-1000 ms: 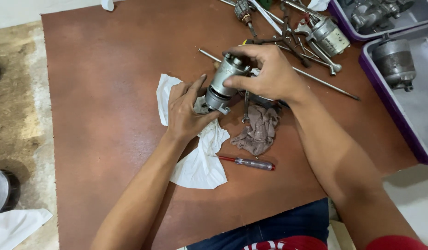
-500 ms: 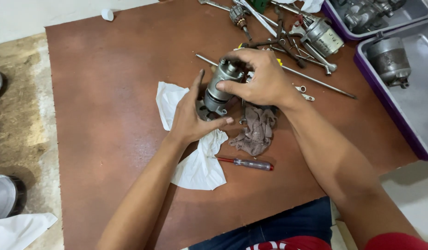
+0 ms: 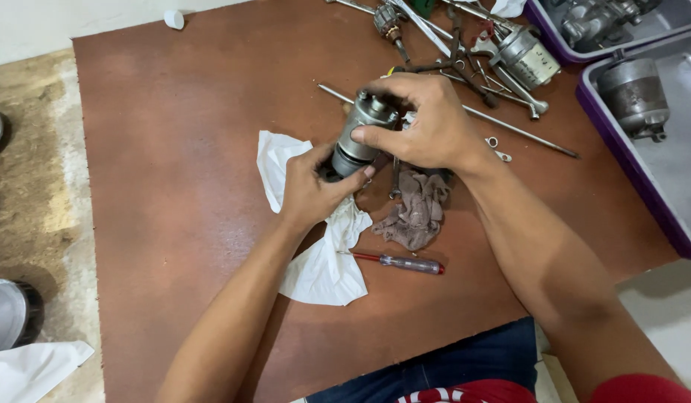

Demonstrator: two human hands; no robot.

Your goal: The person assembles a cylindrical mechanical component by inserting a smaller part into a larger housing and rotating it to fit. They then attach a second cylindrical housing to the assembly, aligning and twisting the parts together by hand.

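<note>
Both my hands hold a grey metal cylindrical motor part [image 3: 360, 134] above a brown board [image 3: 181, 149]. My left hand [image 3: 312, 186] grips its lower dark end from below. My right hand [image 3: 424, 119] wraps over its upper end, thumb along the side. Under the part lies a crumpled white cloth [image 3: 323, 254], with a dirty grey-brown rag [image 3: 416, 213] just to its right. A small screwdriver with a red tip and clear handle [image 3: 401, 262] lies in front of the rag.
Long metal rods [image 3: 521, 129], wrenches and another motor part [image 3: 528, 56] crowd the board's far right. Purple-edged metal trays [image 3: 663, 201] at the right hold a grey housing [image 3: 635, 93]. A white cap [image 3: 173, 19] sits at the far edge. Metal bowls [image 3: 5, 313] stand on the floor at left.
The hands and the motor part stay together at the same spot on the board; my right hand has shifted its fingers slightly over the upper end. The view has drifted a little.
</note>
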